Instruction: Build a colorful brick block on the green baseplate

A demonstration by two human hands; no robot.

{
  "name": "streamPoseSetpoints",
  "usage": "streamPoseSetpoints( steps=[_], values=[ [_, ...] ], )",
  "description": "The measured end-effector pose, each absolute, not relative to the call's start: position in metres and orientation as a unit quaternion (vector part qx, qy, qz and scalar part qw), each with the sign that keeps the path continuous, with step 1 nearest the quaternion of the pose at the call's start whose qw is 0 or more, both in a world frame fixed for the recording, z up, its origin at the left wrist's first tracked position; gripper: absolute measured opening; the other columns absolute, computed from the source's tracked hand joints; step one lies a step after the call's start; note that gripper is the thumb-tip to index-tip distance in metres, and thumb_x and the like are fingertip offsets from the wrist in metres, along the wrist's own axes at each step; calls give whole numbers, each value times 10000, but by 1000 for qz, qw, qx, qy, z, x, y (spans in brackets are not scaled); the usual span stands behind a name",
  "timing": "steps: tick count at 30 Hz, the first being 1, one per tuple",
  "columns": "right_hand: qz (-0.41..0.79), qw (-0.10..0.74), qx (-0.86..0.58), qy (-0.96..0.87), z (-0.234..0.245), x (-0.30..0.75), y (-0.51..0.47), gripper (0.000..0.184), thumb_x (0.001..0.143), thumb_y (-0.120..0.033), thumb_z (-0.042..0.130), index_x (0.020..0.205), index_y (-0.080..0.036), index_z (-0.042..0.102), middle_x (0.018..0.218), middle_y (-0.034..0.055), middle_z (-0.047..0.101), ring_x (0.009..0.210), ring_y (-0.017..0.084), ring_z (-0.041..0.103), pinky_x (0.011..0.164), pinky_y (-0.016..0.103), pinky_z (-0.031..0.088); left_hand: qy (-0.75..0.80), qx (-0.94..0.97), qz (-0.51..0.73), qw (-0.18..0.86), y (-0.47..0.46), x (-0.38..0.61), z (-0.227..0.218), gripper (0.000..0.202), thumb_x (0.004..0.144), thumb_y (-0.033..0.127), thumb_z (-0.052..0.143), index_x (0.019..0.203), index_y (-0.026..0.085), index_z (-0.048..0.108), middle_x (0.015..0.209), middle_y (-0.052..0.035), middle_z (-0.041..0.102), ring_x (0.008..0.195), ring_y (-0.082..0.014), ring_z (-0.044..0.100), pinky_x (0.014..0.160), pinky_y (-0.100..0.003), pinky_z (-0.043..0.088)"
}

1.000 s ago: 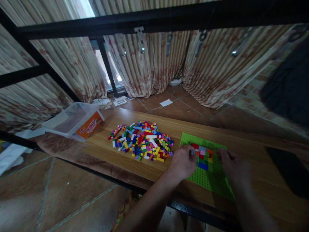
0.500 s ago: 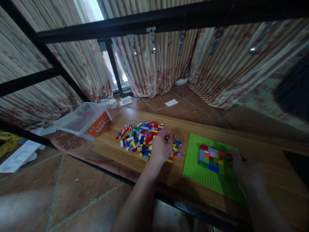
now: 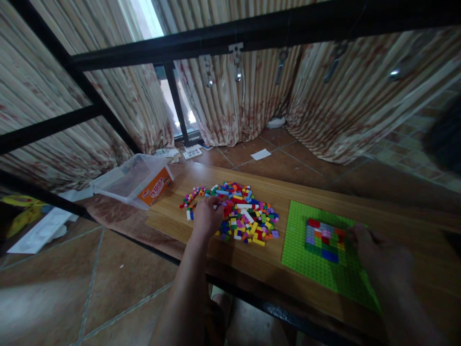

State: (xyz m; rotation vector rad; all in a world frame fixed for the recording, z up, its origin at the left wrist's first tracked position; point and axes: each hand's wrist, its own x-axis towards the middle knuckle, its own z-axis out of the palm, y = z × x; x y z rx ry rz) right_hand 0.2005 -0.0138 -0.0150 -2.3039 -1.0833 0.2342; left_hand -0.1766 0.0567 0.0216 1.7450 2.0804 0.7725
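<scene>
My left hand [image 3: 208, 218] is over the left part of a loose pile of colourful toy bricks [image 3: 248, 216]. Its fingers are curled together at the bricks, and whatever is between them is hidden. On the right lies a green baseplate [image 3: 298, 262] with a block of joined bricks [image 3: 325, 240] in red, blue, green, purple, orange and other colours. My right hand [image 3: 378, 252] is over the plate's right side, beside this block. Its thumb and fingers are drawn together in shadow, and I cannot make out what they hold.
A clear plastic box [image 3: 124, 180] with an orange label stands at the left end of the wooden board [image 3: 223, 174]. A black metal rail [image 3: 201, 45] with hanging clips crosses above, before striped curtains [image 3: 230, 110]. Papers [image 3: 261, 154] lie on the tiled floor.
My left hand has moved left across the pile, uncovering bricks in its middle and right. My right hand stays beside the block on the baseplate. The whole view has shifted slightly.
</scene>
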Motion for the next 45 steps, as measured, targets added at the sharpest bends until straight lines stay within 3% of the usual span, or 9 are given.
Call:
streamPoseSetpoints(
  steps=[5,12,17,28,30,34,37,40,45],
  values=[
    [117,263,-880,-378,0,185,-14,520,815,-560,456,962,-156,749,744,132,717,703,292,640,615,366,419,695,659,273,91,57,-161,16,205,814,321,611,946,222,733,983,-74,688,927,-226,601,868,-350,462],
    [135,318,-853,-391,7,166,-12,474,814,-535,466,843,-152,744,728,114,715,695,271,646,618,346,420,599,748,280,57,51,-105,23,238,819,215,591,1029,206,704,1156,-95,615,1072,-257,525,966,-397,416],
    [151,358,-826,-407,2,163,-15,485,815,-561,468,851,-155,732,743,87,715,678,245,648,602,325,433,643,731,223,50,50,-78,19,224,783,103,538,943,142,690,1105,-143,607,1054,-291,509,912,-418,432],
    [163,396,-798,-424,10,158,-19,420,842,-517,493,781,-163,710,712,73,708,668,231,644,603,324,458,650,720,238,49,57,-83,17,159,808,114,509,870,129,654,1017,-156,622,1036,-280,544,930,-404,411],
    [164,425,-785,-419,12,154,-19,408,846,-512,502,774,-166,705,712,74,705,672,226,638,607,327,465,641,704,287,108,57,-85,21,138,811,127,516,858,141,645,984,-133,632,995,-257,566,899,-382,431],
    [182,530,-714,-418,20,133,-19,349,824,-508,563,770,-188,693,713,42,686,681,195,617,622,314,489,536,629,388,409,54,-82,27,102,829,220,536,839,161,619,755,-25,629,715,-152,581,682,-269,461],
    [274,568,-631,-452,26,109,-19,314,799,-497,620,866,-203,706,711,13,671,646,159,584,588,283,474,443,558,417,565,47,-71,31,157,796,302,617,836,151,627,726,1,624,626,-104,542,598,-218,429],
    [350,570,-575,-471,27,88,-17,283,806,-460,637,947,-225,710,734,-1,669,641,133,569,585,256,460,406,538,405,618,40,-60,33,210,762,330,672,858,144,651,694,11,609,572,-83,506,548,-201,402],
    [371,596,-551,-451,21,77,-10,219,775,-400,681,900,-222,703,707,-21,659,611,120,551,579,245,440,374,547,394,637,33,-51,34,179,772,302,664,851,142,682,681,1,621,616,-96,542,578,-204,431]
  ],
)
